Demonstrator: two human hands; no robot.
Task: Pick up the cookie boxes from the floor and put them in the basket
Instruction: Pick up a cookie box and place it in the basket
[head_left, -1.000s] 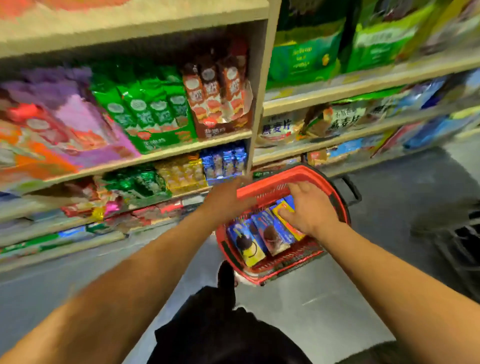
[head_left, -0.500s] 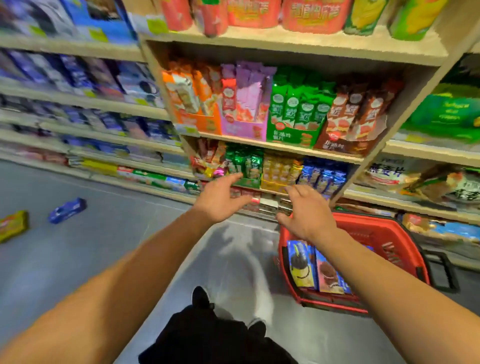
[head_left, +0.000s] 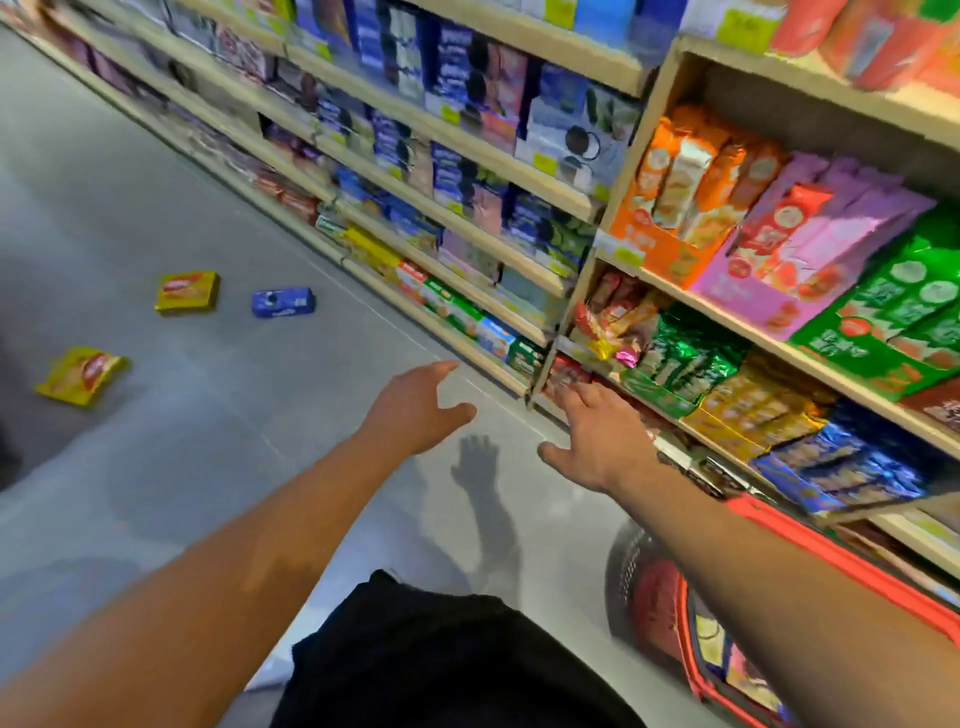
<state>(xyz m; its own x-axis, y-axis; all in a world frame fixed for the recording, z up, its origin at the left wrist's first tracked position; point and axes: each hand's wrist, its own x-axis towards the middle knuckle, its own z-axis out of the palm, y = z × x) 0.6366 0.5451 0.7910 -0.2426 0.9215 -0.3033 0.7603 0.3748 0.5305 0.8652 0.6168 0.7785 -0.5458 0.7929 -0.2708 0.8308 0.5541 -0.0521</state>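
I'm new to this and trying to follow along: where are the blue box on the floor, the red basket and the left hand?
blue box (head_left: 283, 302): head view, middle of its top face.
red basket (head_left: 655, 608): head view, its outer wall.
left hand (head_left: 415, 410): head view, back of the hand.

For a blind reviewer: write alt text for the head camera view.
Two empty, open hands, left hand and right hand, reach over a grey shop floor where a blue cookie box and two yellow boxes lie. A red basket stands at lower right beside stocked snack shelves.
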